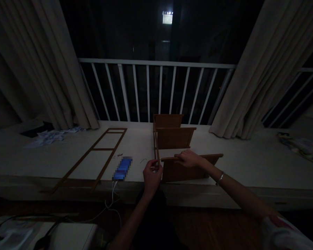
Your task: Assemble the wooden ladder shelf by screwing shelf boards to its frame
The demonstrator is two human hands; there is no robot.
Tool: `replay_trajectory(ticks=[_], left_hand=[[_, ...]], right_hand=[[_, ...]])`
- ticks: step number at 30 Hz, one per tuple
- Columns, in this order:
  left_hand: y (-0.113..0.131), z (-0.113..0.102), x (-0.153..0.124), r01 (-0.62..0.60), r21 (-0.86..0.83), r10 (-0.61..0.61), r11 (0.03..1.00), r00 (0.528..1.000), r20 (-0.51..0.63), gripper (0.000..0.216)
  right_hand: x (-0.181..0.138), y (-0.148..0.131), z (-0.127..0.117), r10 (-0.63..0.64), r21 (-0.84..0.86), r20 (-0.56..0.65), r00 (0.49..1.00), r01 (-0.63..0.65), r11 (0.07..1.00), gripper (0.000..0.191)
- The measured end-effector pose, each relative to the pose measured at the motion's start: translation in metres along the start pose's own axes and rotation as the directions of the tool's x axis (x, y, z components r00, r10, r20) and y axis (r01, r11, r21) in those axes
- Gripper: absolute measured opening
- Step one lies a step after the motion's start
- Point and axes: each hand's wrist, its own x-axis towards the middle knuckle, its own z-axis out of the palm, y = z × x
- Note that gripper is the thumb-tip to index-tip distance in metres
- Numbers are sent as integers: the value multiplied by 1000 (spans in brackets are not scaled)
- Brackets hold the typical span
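Observation:
A small wooden shelf unit (172, 139) stands on a pale ledge (135, 142), with three brown boards joined to a side frame. My right hand (189, 158) rests closed over the top edge of the nearest board (193, 168). My left hand (151, 175) is pinched at the board's left end, where it meets the side frame (155, 146); what its fingers hold is too small to make out. A silver bracelet (220, 178) sits on my right wrist.
A second ladder-like wooden frame (94, 156) lies flat on the ledge at left. A lit phone (123, 169) with a white cable (112, 199) lies beside it, with small screws (120, 155) nearby. Curtains hang on both sides of a white railing (156, 90). Crumpled paper (54, 136) lies far left.

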Motion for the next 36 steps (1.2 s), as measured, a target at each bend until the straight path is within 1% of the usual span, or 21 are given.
replay_trajectory(ticks=[2,6,10,14,19,21,23,25,27,31,36], left_hand=[[0,-3,0,10,1,-10,1000,1000,16,28],[0,-8,-2,17,-5,-17,1000,1000,13,29],[1,-13,-3,13,15,-13,1000,1000,15,29],[4,-16,-2,-30,37,29,999,999,26,31],[5,-18,-1,-15,72,14,997,1000,11,30],[5,-19,-1,-14,62,13,998,1000,9,30],[5,-21,-1,-16,50,15,999,1000,4,30],[5,-21,0,-22,57,22,998,1000,0,30],[4,-22,0,-29,74,29,997,1000,1,29],[3,-21,-1,-30,72,30,997,1000,3,27],[2,-21,-3,-12,32,12,999,1000,13,28]], right_hand=[[0,-2,0,-5,9,6,1000,5,1000,43],[1,-6,-1,1,16,24,1000,-1,1000,43],[2,-11,-5,-4,4,14,1000,4,1000,43],[6,-22,-10,-3,0,3,1000,3,1000,39],[14,-40,-12,-38,24,-27,999,39,999,35],[16,-44,-12,-28,12,-39,999,29,1000,40],[17,-46,-12,-20,-8,-50,999,20,1000,50],[16,-48,-14,-34,-17,-66,997,33,999,60],[14,-49,-16,-65,-8,-86,994,65,998,66],[11,-51,-23,-127,37,-110,986,132,991,72],[12,-51,-29,-179,75,-86,980,186,980,73]])
